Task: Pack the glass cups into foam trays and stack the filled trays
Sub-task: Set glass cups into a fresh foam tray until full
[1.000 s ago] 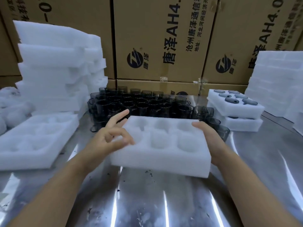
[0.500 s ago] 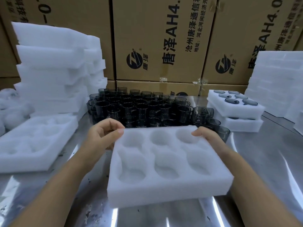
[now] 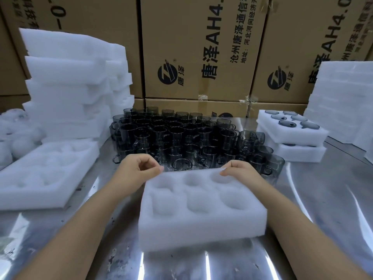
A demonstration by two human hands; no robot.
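An empty white foam tray (image 3: 201, 225) with six round pockets lies flat on the shiny metal table (image 3: 327, 203) in front of me. My left hand (image 3: 137, 168) hovers at its far left corner, fingers loosely curled and holding nothing. My right hand (image 3: 240, 172) pinches the tray's far right edge with curled fingertips. Just behind the tray stand several dark smoked glass cups (image 3: 175, 134) with handles, packed close together. Two filled foam trays (image 3: 292, 132) sit stacked at the right, cup bases showing in the top one.
Another empty foam tray (image 3: 46, 178) lies at the left. A tall pile of foam trays (image 3: 68, 87) rises behind it and another foam pile (image 3: 343, 102) stands at the far right. Cardboard boxes (image 3: 201, 47) wall off the back.
The tray was tilted up in both hands, then came down flat on the table nearer to me. My left hand has let go of its corner.
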